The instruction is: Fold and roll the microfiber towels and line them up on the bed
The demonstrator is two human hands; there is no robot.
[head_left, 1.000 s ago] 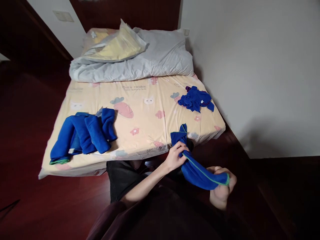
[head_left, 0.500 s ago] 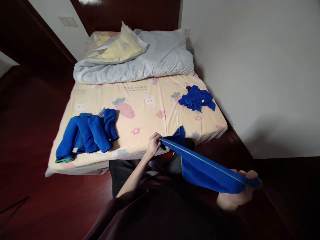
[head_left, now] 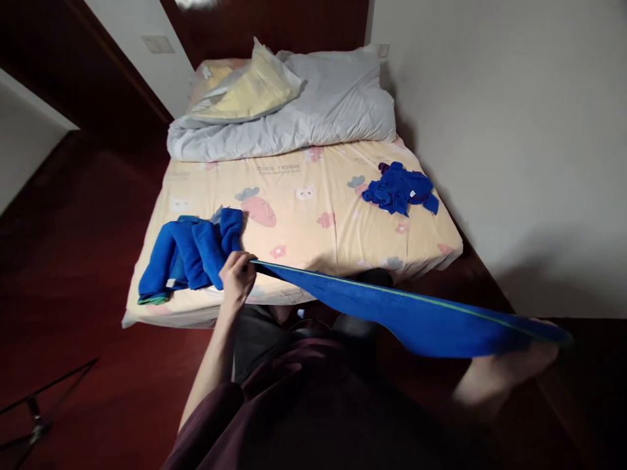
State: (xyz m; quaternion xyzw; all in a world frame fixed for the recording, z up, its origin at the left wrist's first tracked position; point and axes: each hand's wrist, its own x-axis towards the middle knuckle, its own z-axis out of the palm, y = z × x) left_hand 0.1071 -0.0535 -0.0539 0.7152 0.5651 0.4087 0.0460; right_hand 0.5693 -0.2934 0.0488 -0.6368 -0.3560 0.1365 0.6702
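Note:
A blue towel point(head_left: 421, 313) with a green edge is stretched slantwise across my lap, its left end higher in the picture. My left hand point(head_left: 238, 277) is closed on one end, close to the bed's front edge. At the far right, my right hand point(head_left: 514, 372) grips the other end; it is blurred and its fingers are partly behind the cloth. Just beyond my left hand lie several folded or rolled blue towels point(head_left: 183, 251) on the bed. A crumpled heap of blue cloths point(head_left: 399, 188), with some dark purple among them, rests on the bed's right side.
The bed point(head_left: 294, 228) has a pale yellow sheet with carrot and rabbit prints. A grey-white quilt point(head_left: 337, 98) and a yellow pillow point(head_left: 259, 88) are at its head. A white wall point(head_left: 514, 130) stands to the right. A black stand point(head_left: 36, 418) is on the floor at lower left.
My hands have moved apart, the left one leftward and the right one further right, pulling the towel out longer and straighter. The camera view has shifted a little left.

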